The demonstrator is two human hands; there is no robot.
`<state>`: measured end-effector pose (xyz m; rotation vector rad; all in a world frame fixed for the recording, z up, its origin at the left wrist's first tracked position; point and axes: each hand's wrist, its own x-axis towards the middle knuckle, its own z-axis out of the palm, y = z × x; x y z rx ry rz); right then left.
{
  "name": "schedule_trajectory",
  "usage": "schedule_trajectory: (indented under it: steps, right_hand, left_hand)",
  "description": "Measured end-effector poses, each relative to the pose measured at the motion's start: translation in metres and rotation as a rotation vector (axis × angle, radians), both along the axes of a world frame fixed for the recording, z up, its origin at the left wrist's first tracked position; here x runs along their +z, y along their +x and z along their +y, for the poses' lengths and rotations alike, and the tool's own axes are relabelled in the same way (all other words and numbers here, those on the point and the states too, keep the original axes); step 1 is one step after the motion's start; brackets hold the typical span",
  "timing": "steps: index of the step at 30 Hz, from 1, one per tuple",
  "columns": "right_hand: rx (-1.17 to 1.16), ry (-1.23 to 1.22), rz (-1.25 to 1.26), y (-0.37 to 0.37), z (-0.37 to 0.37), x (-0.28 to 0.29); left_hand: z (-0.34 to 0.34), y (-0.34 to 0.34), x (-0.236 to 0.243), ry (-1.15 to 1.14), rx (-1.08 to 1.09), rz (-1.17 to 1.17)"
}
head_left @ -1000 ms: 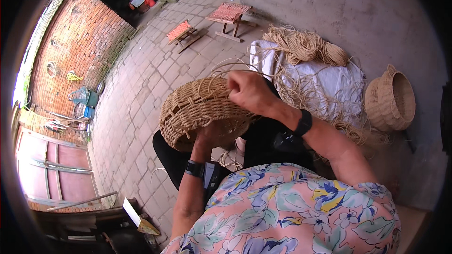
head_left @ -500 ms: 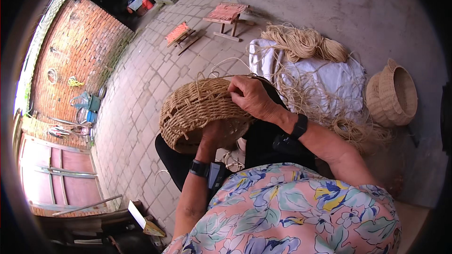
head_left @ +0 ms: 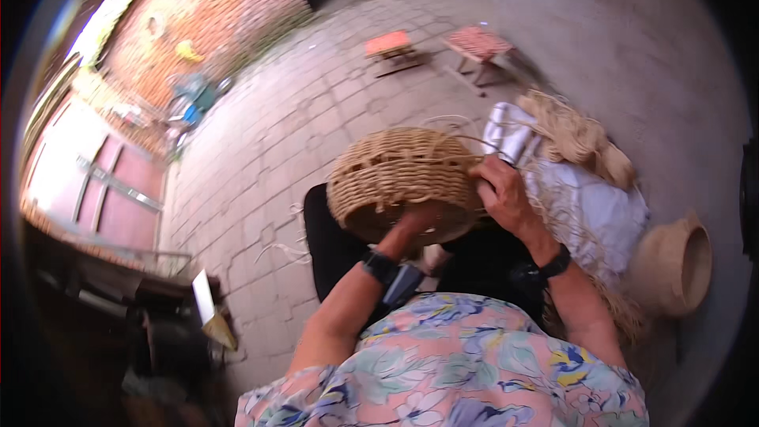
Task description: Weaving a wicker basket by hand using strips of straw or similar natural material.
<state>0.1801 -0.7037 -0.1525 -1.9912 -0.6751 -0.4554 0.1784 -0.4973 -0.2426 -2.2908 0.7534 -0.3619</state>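
A woven cord basket (head_left: 399, 162) rests tilted over my lap, its opening toward me. My left hand (head_left: 413, 220) reaches into that opening; its fingers are hidden inside. At the basket's right side, my right hand (head_left: 498, 192) has curled fingers gripping the weave, with a loose strand arching above it. To the right lie a pale coil of cord (head_left: 587, 138), a white cloth sack (head_left: 601, 209) with tangled strands over it, and a taller woven basket (head_left: 668, 267).
Two low stools (head_left: 478, 46) stand on the paved ground (head_left: 253, 142) ahead. A brick wall (head_left: 205, 8) with buckets at its foot and a pink door (head_left: 118, 190) are at the left. A plain grey wall (head_left: 601, 39) rises at the right. Dark clutter lies at lower left.
My view has swung, so the surroundings sit differently and are blurred. The basket has shifted right in the picture and looks more face-on; my right hand has moved down along its right side.
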Motion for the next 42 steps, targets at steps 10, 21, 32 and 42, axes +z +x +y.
schedule_trajectory:
  steps: [10, 21, 32, 42]
  right_hand:
    - [-0.041, 0.197, 0.164, -0.002, 0.015, -0.019]
    - [-0.049, 0.106, -0.012, -0.003, 0.014, -0.008]
    - [-0.161, -0.057, -0.049, 0.007, 0.005, -0.025]
    - [-0.613, -0.734, 0.418, -0.015, -0.213, -0.208]
  left_hand:
    - [0.004, -0.013, 0.060, -1.426, 0.096, 0.789]
    - [-0.001, -0.005, 0.073, -0.773, 0.213, 0.733]
    - [0.037, -0.011, 0.036, -1.324, 0.227, 0.835]
    - [0.023, -0.036, 0.092, -1.188, 0.234, 0.805]
